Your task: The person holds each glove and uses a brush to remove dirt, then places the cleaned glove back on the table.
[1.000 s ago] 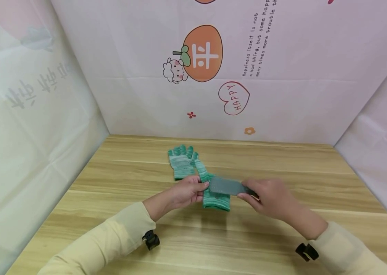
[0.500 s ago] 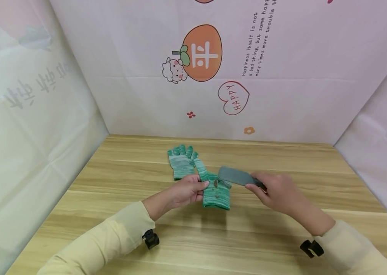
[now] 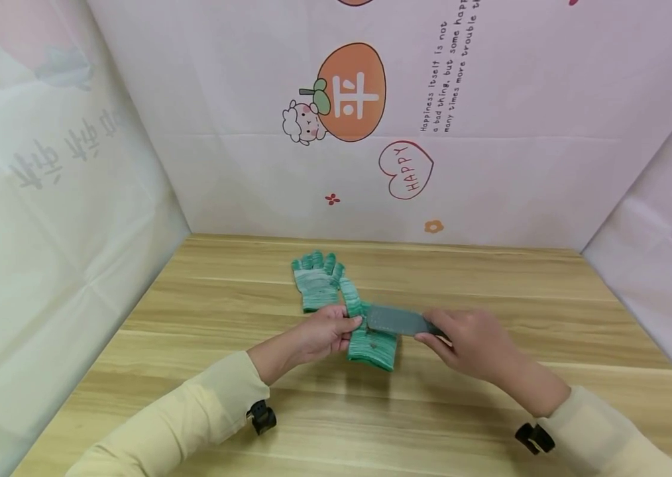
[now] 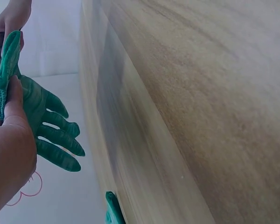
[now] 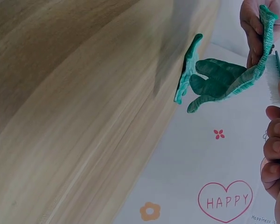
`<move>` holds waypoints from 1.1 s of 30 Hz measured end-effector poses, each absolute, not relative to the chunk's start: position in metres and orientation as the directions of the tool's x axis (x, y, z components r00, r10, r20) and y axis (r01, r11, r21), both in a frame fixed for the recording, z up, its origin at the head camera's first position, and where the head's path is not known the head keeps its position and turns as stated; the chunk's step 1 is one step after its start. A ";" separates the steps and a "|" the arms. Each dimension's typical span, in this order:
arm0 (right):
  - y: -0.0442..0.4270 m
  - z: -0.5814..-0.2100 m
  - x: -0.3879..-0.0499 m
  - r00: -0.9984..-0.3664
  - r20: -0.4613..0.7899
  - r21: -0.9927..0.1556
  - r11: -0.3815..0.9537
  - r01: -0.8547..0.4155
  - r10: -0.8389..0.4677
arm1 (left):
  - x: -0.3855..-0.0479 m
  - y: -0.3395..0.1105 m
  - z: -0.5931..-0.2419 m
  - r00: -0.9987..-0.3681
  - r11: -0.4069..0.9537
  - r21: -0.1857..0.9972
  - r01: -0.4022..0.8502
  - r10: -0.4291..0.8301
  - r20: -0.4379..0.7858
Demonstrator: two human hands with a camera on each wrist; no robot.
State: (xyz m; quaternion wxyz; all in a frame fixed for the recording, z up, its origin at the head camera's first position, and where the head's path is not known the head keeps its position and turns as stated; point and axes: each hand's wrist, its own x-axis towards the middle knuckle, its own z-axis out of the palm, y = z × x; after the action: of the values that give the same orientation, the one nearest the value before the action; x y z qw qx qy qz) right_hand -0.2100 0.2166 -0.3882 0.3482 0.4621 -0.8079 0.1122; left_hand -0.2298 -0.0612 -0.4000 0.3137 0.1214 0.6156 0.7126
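My left hand (image 3: 329,331) pinches a green-and-white knit glove (image 3: 372,351) and holds it above the table, its fingers drooping in the left wrist view. My right hand (image 3: 472,341) grips a flat grey brush (image 3: 397,322) by its handle. In the right wrist view, pale bristles (image 5: 273,77) face the glove close by; whether they touch it is hard to tell. A small dark spot shows on the glove below the brush. The second matching glove (image 3: 317,283) lies flat on the table, beyond my left hand.
The wood-grain table (image 3: 223,411) is bounded at the back by a printed white sheet (image 3: 240,185). Similar white sheets hang along the left and right sides. A dark band with a small device (image 3: 262,416) is on each wrist.
The brush moved right and lifted off the glove half a second ago, and is now back left over it. The held glove's cuff has tilted slightly. The other glove stays put.
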 end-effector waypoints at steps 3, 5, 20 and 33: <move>0.217 -0.387 -0.208 -0.323 0.662 0.156 0.545 -0.824 -0.677 | -0.230 -0.061 -0.400 -0.774 -0.050 0.951 -0.306 0.594 -0.218; 0.218 -0.387 -0.207 -0.321 0.656 0.161 0.542 -0.825 -0.683 | -0.231 -0.060 -0.401 -0.780 -0.047 0.950 -0.309 0.583 -0.225; 0.222 -0.380 -0.210 -0.330 0.694 0.158 0.582 -0.798 -0.640 | -0.232 -0.061 -0.400 -0.793 -0.050 0.950 -0.309 0.565 -0.228; 0.222 -0.381 -0.211 -0.319 0.622 0.145 0.506 -0.850 -0.715 | -0.232 -0.062 -0.402 -0.805 -0.036 0.955 -0.294 0.548 -0.227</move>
State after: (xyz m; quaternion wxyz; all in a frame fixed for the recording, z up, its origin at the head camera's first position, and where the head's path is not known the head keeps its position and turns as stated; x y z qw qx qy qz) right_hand -0.2105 0.2216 -0.3807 0.3232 0.4859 -0.8052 0.1048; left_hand -0.2316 -0.0621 -0.4015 0.2954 0.1011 0.6285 0.7124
